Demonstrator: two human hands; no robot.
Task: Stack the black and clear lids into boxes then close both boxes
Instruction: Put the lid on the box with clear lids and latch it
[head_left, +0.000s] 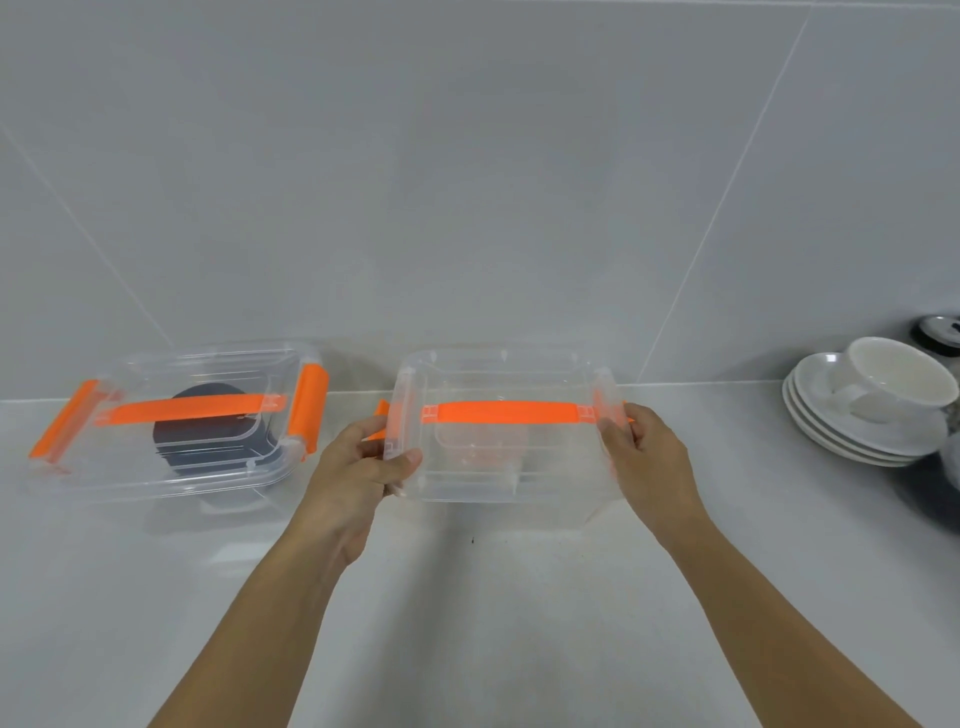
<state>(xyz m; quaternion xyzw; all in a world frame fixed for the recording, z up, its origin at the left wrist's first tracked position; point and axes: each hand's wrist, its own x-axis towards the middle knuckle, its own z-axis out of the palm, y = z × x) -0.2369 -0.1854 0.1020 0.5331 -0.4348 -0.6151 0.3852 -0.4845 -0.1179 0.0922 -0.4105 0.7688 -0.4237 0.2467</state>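
Note:
Two clear plastic boxes with orange handles and side clips stand on the white counter. The left box (171, 467) has its cover on, and a stack of black lids (208, 441) shows through it. Its right clip is folded up against the cover while its left clip sticks outward. My left hand (363, 457) and my right hand (639, 452) grip the two ends of the right box's cover (498, 415), which sits on the right box (519, 483). Faint clear lids (483, 447) show inside that box.
A stack of white saucers (852, 441) with a white cup (898, 379) on top stands at the right, close to the right box. Behind it is a dark round object (940, 332). The tiled wall rises just behind both boxes.

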